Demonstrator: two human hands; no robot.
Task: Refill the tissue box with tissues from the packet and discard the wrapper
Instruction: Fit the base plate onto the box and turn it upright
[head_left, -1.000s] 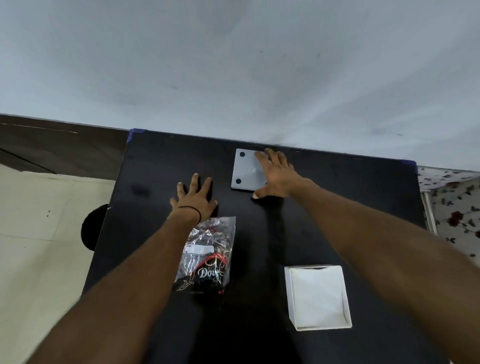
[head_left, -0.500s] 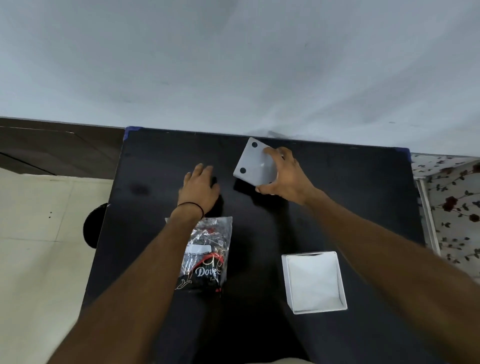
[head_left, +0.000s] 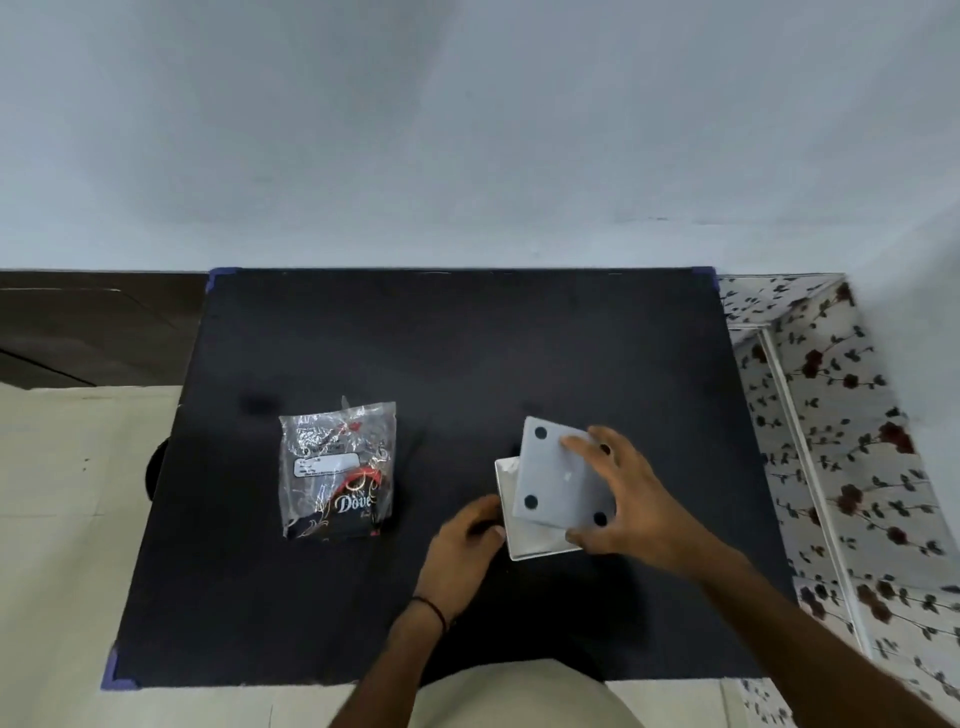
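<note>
Now the right hand (head_left: 621, 499) pinches the lid (head_left: 558, 480) tilted over the tissue box (head_left: 511, 540).

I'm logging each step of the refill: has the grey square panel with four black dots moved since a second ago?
Yes. The grey panel has left the table's far edge; the right hand now holds it tilted over the white box, near the front.
</note>
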